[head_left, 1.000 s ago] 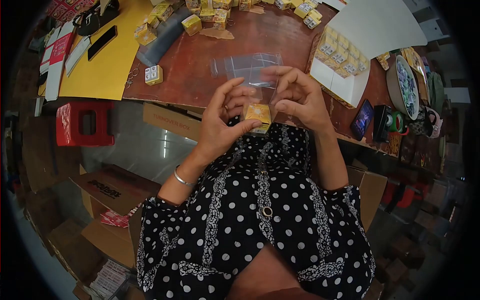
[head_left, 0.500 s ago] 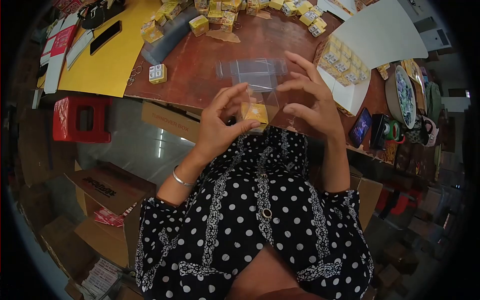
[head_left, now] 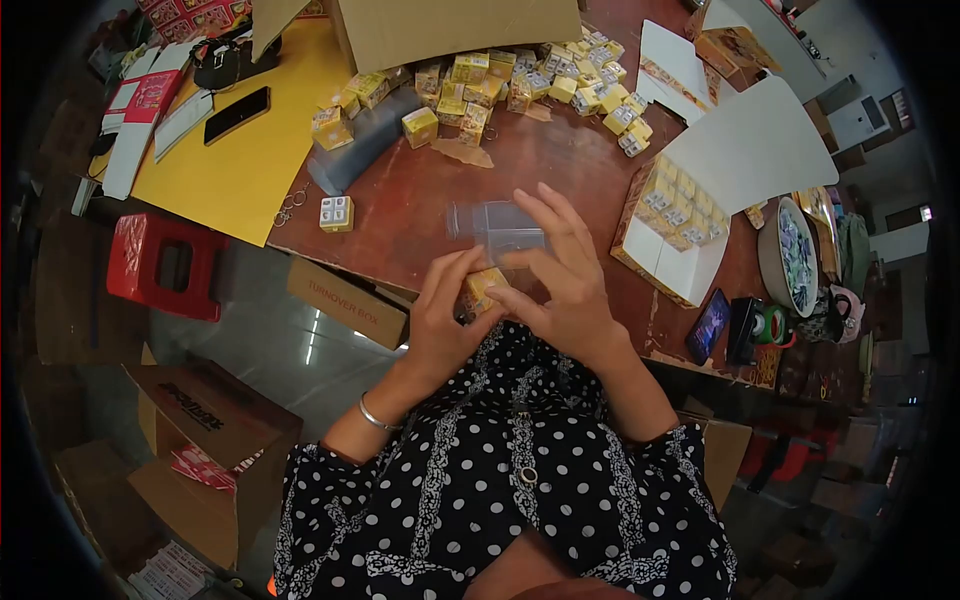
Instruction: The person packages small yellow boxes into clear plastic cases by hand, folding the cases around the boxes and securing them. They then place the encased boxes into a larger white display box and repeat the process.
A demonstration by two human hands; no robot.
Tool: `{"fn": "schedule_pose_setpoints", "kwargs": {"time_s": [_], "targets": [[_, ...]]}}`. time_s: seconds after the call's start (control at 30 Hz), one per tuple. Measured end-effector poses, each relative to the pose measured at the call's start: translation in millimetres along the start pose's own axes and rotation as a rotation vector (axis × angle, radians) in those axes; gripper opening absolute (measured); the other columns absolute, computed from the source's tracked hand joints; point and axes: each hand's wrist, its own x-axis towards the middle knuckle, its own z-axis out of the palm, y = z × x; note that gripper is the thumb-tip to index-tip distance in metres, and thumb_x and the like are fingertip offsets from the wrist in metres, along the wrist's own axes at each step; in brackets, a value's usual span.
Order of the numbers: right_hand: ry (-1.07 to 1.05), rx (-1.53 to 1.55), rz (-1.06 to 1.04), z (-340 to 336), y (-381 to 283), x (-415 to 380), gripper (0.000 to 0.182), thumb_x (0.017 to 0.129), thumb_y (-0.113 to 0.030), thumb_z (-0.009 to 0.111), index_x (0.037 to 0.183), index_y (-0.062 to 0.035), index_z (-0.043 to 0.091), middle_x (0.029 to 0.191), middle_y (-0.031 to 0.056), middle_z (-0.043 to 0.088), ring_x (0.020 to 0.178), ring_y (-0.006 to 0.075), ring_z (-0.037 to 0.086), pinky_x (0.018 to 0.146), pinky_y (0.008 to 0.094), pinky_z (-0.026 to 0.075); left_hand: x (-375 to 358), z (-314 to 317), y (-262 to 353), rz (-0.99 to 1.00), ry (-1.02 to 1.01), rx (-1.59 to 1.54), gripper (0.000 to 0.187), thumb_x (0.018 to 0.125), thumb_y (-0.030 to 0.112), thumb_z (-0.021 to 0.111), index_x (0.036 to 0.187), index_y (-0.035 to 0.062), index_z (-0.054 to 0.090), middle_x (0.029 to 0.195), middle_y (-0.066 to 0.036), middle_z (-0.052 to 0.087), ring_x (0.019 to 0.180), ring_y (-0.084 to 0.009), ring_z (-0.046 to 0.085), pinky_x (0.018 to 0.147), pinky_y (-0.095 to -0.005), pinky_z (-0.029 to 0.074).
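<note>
My left hand point(head_left: 437, 318) is closed around a small yellow printed box point(head_left: 484, 284) near the table's front edge. Clear plastic seems to surround the box, though the fingers cover much of it. On the box's right side, my right hand point(head_left: 568, 290) touches it with the thumb, its other fingers raised and spread. Just beyond both hands, a folded clear plastic piece point(head_left: 490, 222) lies on the table, partly hidden by the right fingers. A yellow and white cube keychain point(head_left: 337, 213) sits to the left.
Several yellow boxes point(head_left: 470, 95) are heaped at the back, before a large cardboard box point(head_left: 450, 25). An open display carton point(head_left: 660, 265) with rows of cubes stands to the right. Also around are a phone point(head_left: 237, 115), a lit phone point(head_left: 708, 327) and a red stool point(head_left: 165, 268).
My right hand has come in leftward and down, its thumb now on the box. The left hand still holds the box. The view has tilted up, showing more of the table's back.
</note>
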Motion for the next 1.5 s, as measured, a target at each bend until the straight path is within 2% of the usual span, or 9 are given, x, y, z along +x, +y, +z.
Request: {"fn": "schedule_pose_setpoints", "kwargs": {"time_s": [0.1, 0.27, 0.37, 0.47, 0.67, 1.0, 1.07, 1.37, 1.5], "targets": [[0.074, 0.628, 0.458, 0.9, 47.2, 25.7, 0.026, 0.091, -0.014, 0.074, 0.111, 0.0016, 0.067, 0.132, 0.0122, 0.062, 0.121, 0.0211, 0.059, 0.103, 0.0335, 0.046, 0.2, -9.3, -6.5, -0.293, -0.021, -0.314, 0.069, 0.078, 0.004, 0.085, 0.139, 0.0006, 0.051, 0.128, -0.012, 0.06, 0.113, -0.0223, 0.065, 0.092, -0.0326, 0.055], [0.119, 0.403, 0.488, 46.1, 176.4, 100.1, 0.026, 0.098, -0.012, 0.066, 0.118, 0.0053, 0.064, 0.107, 0.0067, 0.069, 0.102, 0.0115, 0.064, 0.091, 0.0255, 0.051, 0.5, -22.8, -20.1, -0.491, -0.038, -0.621, 0.076, 0.078, -0.001, 0.083, 0.144, 0.0012, 0.045, 0.134, -0.011, 0.057, 0.12, -0.0195, 0.06, 0.097, -0.0327, 0.054], [0.123, 0.335, 0.517, 69.2, 228.0, 140.3, 0.026, 0.095, -0.007, 0.065, 0.119, 0.0032, 0.064, 0.109, 0.0104, 0.071, 0.103, 0.0159, 0.067, 0.092, 0.0287, 0.052, -1.5, -29.1, -26.4, -0.519, -0.005, -0.661, 0.075, 0.08, 0.003, 0.084, 0.143, 0.0005, 0.045, 0.134, -0.012, 0.058, 0.119, -0.0193, 0.061, 0.098, -0.0317, 0.053], [0.364, -0.031, 0.534, 70.0, 276.8, 161.0, 0.035, 0.088, -0.007, 0.066, 0.123, -0.0038, 0.065, 0.11, 0.0181, 0.073, 0.103, 0.0339, 0.07, 0.092, 0.0423, 0.055, -4.5, -33.0, -33.5, -0.55, 0.027, -0.69, 0.073, 0.081, 0.003, 0.084, 0.143, 0.0001, 0.046, 0.134, -0.012, 0.058, 0.118, -0.0192, 0.061, 0.097, -0.0314, 0.053], [0.014, -0.31, 0.634, 64.6, 337.1, 174.4, 0.056, 0.085, -0.018, 0.074, 0.136, -0.0033, 0.056, 0.13, 0.0254, 0.064, 0.119, 0.0407, 0.062, 0.1, 0.0482, 0.05, -7.4, -30.8, -42.6, -0.588, 0.015, -0.699, 0.069, 0.083, 0.004, 0.082, 0.143, -0.0008, 0.047, 0.133, -0.011, 0.059, 0.117, -0.0185, 0.061, 0.094, -0.03, 0.054], [0.209, -0.315, 0.439, 65.0, 339.3, 170.1, 0.074, 0.079, -0.043, 0.083, 0.134, -0.0002, 0.058, 0.114, 0.0272, 0.07, 0.109, 0.0447, 0.066, 0.094, 0.0496, 0.052, -8.1, -27.6, -36.6, -0.599, -0.016, -0.677, 0.066, 0.085, 0.004, 0.08, 0.142, -0.0016, 0.048, 0.132, -0.01, 0.06, 0.114, -0.0161, 0.062, 0.09, -0.0264, 0.054], [0.042, -0.283, 0.592, 61.6, 326.4, 178.7, 0.076, 0.078, -0.048, 0.083, 0.136, -0.0064, 0.058, 0.113, 0.0263, 0.07, 0.109, 0.0433, 0.066, 0.093, 0.0509, 0.052, -6.9, -25.5, -33.2, -0.592, -0.036, -0.671, 0.066, 0.085, 0.001, 0.079, 0.143, -0.0016, 0.047, 0.133, -0.012, 0.058, 0.115, -0.0177, 0.062, 0.093, -0.029, 0.054], [0.004, -0.179, 0.576, 48.8, 309.2, 161.0, 0.043, 0.08, -0.036, 0.072, 0.115, -0.0132, 0.072, 0.107, 0.0195, 0.074, 0.102, 0.0353, 0.071, 0.089, 0.0436, 0.054, -7.1, -33.2, -30.0, -0.544, -0.014, -0.648, 0.064, 0.086, 0.0, 0.078, 0.142, -0.0013, 0.047, 0.133, -0.011, 0.057, 0.115, -0.017, 0.062, 0.094, -0.0286, 0.054], [-0.333, 0.03, 0.649, 9.6, 259.4, 134.0, 0.034, 0.077, -0.038, 0.068, 0.097, -0.0113, 0.075, 0.092, 0.0155, 0.075, 0.088, 0.0322, 0.072, 0.081, 0.0411, 0.055, -9.2, -29.5, -31.3, -0.546, -0.002, -0.69, 0.064, 0.086, 0.002, 0.079, 0.141, -0.0006, 0.048, 0.132, -0.01, 0.059, 0.114, -0.0154, 0.062, 0.09, -0.0263, 0.054]]}}
